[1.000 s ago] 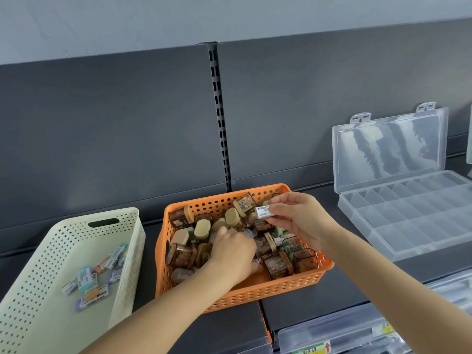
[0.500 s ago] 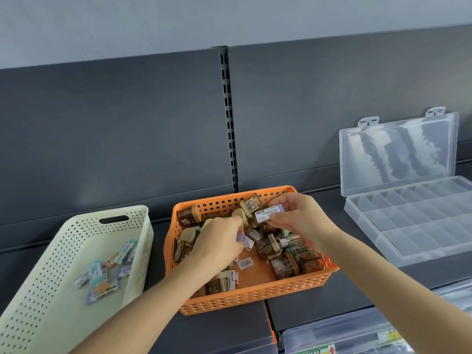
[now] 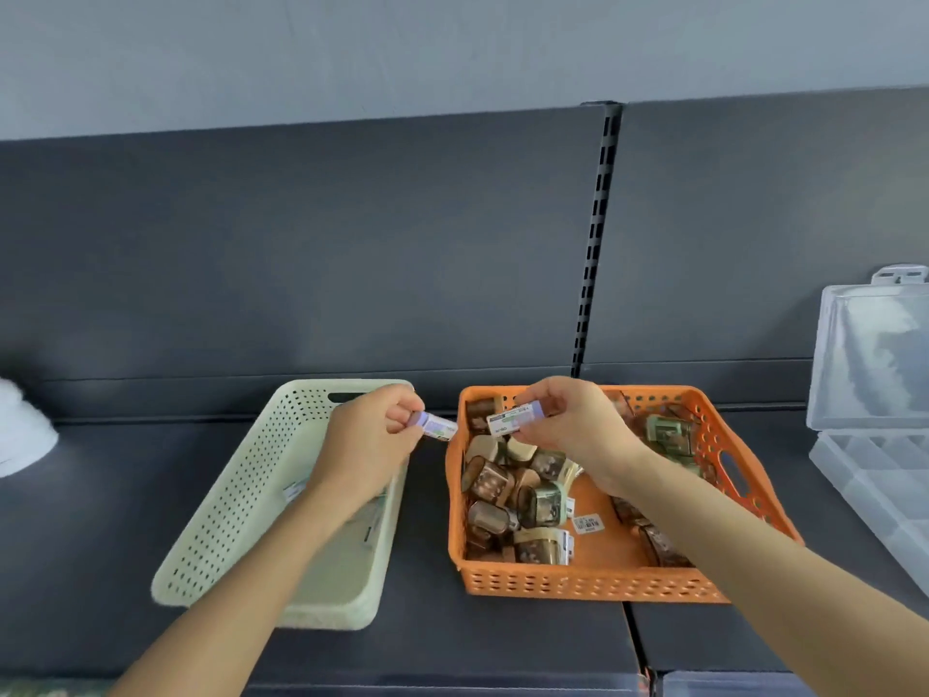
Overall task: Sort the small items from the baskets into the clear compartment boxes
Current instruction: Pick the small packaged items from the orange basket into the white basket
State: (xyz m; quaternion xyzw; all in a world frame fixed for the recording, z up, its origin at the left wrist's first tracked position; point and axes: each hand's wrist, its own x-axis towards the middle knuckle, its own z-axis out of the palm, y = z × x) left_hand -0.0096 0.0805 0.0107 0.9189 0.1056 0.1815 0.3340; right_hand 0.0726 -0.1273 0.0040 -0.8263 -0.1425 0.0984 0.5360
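An orange basket (image 3: 593, 578) holds several small brown and green capped jars (image 3: 495, 487) and loose labels. My right hand (image 3: 578, 425) pinches a small white and purple labelled eraser (image 3: 513, 419) above the basket's back left corner. My left hand (image 3: 369, 445) pinches a second small purple and white eraser (image 3: 436, 426) over the gap between the orange basket and a cream basket (image 3: 241, 500). My left forearm hides most of what lies in the cream basket. A clear compartment box (image 3: 874, 460) stands open at the right edge.
Both baskets and the box sit on a dark grey shelf (image 3: 100, 495) with a dark back panel and a slotted upright (image 3: 595, 244). Something white and blurred (image 3: 20, 430) lies at the far left edge.
My left hand came out of the orange basket holding a small eraser and moved left toward the cream basket. My view swung left, so the clear box now sits at the right edge.
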